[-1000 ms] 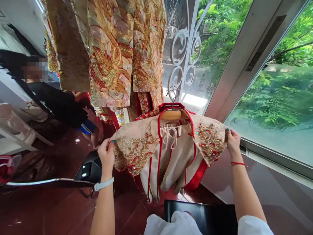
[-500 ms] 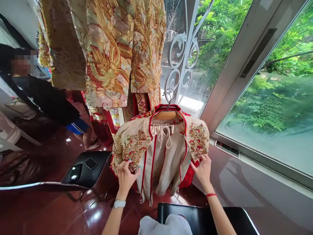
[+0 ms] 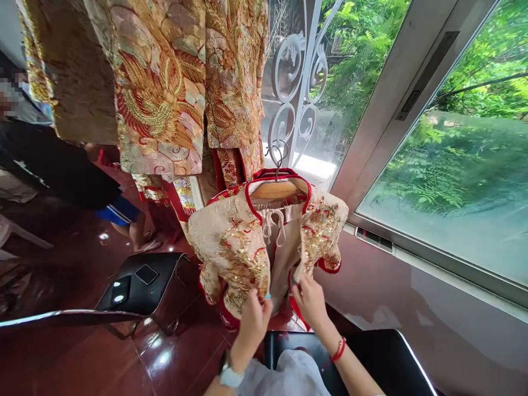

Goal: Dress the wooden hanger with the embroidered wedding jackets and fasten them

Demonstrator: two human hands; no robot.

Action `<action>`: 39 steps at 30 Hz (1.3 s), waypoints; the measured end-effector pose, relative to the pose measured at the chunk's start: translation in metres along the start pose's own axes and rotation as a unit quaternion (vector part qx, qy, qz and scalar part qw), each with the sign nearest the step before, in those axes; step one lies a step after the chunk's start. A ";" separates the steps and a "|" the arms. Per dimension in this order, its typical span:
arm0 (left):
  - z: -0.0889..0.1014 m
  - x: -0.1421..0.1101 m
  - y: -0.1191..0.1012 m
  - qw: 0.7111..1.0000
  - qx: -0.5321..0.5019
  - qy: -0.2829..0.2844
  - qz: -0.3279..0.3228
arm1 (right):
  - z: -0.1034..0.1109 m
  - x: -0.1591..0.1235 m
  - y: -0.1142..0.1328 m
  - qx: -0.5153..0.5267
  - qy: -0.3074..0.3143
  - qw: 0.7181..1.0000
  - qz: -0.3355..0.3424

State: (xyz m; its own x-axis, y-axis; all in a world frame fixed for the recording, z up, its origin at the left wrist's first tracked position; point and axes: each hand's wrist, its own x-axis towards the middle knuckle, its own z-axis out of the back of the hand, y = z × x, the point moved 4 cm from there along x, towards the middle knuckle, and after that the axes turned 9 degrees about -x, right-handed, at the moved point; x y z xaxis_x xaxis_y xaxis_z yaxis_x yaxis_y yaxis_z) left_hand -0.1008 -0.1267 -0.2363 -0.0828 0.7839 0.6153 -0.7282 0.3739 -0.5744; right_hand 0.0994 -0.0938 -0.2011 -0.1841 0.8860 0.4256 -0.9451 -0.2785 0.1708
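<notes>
A cream jacket [image 3: 225, 228] with gold sequin embroidery and red piping hangs by its hanger [image 3: 277, 190] in front of me. Its two front panels are drawn near each other, and a gap still shows the pale lining and a tied cord [image 3: 274, 220] at the neck. Low on the left panel's edge, my left hand [image 3: 256, 316] is closed in a pinch on the cloth. My right hand [image 3: 309, 297] pinches the opposite front edge, a little higher. Parts of the fingertips are hidden by the hands themselves.
Long embroidered gold garments [image 3: 160, 93] hang behind on the left. A black chair [image 3: 140, 297] holds two phones; another black chair [image 3: 371, 357] is below me. A phone [image 3: 374, 240] lies on the window sill. A person [image 3: 61, 170] in dark clothing stands at left.
Both hands have moved inward and down, bringing the jacket's front panels from spread wide to nearly together. The view has shifted slightly right.
</notes>
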 end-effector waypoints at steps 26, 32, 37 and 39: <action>-0.016 -0.032 0.088 0.985 0.132 -0.078 0.076 | -0.075 -0.026 -0.064 0.023 -0.041 0.970 -0.237; 0.010 -0.044 0.157 0.977 0.169 -0.042 0.124 | -0.089 -0.035 -0.098 -0.077 -0.003 0.957 -0.280; 0.011 -0.025 0.160 0.974 0.195 0.029 0.109 | -0.083 -0.034 -0.100 -0.118 0.043 0.964 -0.236; 0.011 -0.016 0.158 0.966 0.220 0.042 0.132 | -0.079 -0.037 -0.099 -0.115 0.058 0.966 -0.226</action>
State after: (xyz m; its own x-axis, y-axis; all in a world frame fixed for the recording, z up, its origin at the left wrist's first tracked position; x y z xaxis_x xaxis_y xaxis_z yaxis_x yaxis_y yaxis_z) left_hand -0.2217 -0.0857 -0.3308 -0.2624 0.8677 0.4221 -0.9092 -0.0758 -0.4093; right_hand 0.1786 -0.0690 -0.3042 0.2445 0.9371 0.2490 -0.9686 0.2240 0.1080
